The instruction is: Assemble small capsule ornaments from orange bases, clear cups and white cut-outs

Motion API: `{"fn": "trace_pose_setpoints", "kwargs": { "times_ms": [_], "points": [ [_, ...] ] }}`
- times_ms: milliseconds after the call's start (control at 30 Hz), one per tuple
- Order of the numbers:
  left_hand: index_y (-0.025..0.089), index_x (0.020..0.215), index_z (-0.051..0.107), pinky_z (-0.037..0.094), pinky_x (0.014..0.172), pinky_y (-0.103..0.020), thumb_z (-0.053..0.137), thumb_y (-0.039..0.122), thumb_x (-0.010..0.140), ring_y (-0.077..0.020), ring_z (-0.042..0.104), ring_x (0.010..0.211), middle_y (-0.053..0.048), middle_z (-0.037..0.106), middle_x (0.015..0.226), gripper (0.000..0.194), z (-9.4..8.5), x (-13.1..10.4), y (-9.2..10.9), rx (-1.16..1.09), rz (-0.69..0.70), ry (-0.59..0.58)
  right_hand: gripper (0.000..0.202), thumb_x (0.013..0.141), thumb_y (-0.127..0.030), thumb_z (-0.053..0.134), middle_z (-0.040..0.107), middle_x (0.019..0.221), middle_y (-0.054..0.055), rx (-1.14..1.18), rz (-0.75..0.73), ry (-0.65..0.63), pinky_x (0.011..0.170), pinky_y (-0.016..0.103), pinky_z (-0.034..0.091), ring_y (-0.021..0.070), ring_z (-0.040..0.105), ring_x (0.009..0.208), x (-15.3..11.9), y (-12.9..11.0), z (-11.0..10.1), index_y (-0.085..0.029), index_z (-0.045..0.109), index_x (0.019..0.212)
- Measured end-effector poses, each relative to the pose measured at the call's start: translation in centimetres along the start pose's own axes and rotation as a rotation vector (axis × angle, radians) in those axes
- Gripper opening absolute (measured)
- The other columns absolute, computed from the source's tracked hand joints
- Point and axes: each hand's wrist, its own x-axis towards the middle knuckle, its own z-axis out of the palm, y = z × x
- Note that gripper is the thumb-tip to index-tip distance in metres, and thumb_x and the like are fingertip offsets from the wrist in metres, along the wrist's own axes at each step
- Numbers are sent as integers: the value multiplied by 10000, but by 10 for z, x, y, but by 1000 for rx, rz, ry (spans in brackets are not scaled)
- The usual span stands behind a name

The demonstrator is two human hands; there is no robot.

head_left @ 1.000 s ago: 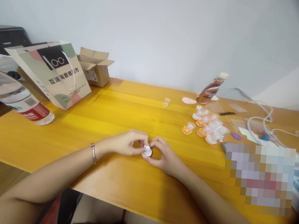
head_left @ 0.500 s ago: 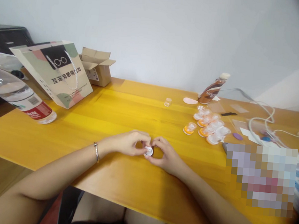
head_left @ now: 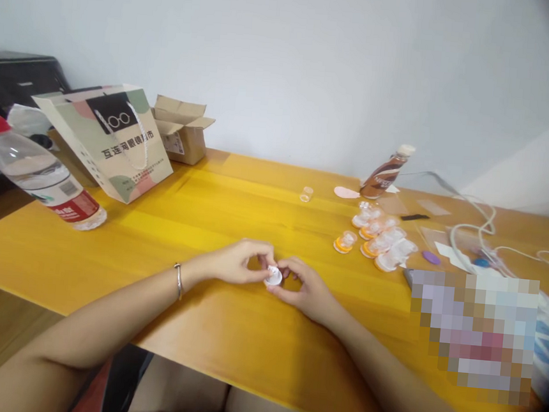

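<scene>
Between my two hands, low over the wooden table, is a small round white piece, like a cap or disc, with dark marks on its face. My left hand pinches its left edge between thumb and fingertips. From the other side my right hand curls its thumb and fingers around the right edge. What the piece is exactly is too small to make out. Further off to the right stand several small clear containers with orange or white bases. One with an orange base sits apart from them.
A water bottle, a paper bag and an open cardboard box stand at left. A small clear cup and a brown drink bottle are at the back. White cables and a purple disc lie at right.
The view has shifted slightly. My hands keep hold of the white piece in nearly the same place, and its face shows a little differently.
</scene>
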Motion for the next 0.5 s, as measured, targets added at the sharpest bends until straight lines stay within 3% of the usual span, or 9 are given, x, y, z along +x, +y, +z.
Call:
{"fn": "trace_pose_setpoints", "kwargs": {
  "times_ms": [167,233,300,400,500],
  "points": [
    [143,915,572,450,765,-258,537,323,822,-136,577,839,-60,619,888,206,-2,6,0,-124,-8,101,234,701,-289,654,583,758,-25,315,144,-70,629,250,437,106,525,643,1,1,-5,-222,553,901],
    [153,963,556,451,802,-275,469,355,859,-148,575,899,-70,613,959,244,-5,17,-8,-106,-37,222,276,676,-274,680,596,790,-21,414,165,-86,685,264,448,111,548,693,2,4,-7,-221,549,914],
    [169,1021,542,437,854,-297,432,371,870,-161,557,963,-73,593,1039,274,-8,37,-21,54,-63,359,305,662,-273,694,612,832,-11,482,183,-97,746,284,447,120,566,751,2,7,-9,-218,550,925],
    [169,1200,446,371,971,-341,482,361,837,-198,478,1119,-109,495,1210,413,-14,78,-43,352,-47,317,323,649,-297,707,625,842,-5,514,207,-101,768,296,445,122,575,765,2,9,-10,-214,562,925],
    [128,1307,327,243,1066,-371,505,306,821,-233,311,1274,-153,335,1361,547,-16,125,-61,396,-41,334,356,627,-309,725,626,832,-1,531,220,-111,758,297,446,121,572,750,2,11,-10,-202,566,927]
  ]
}}
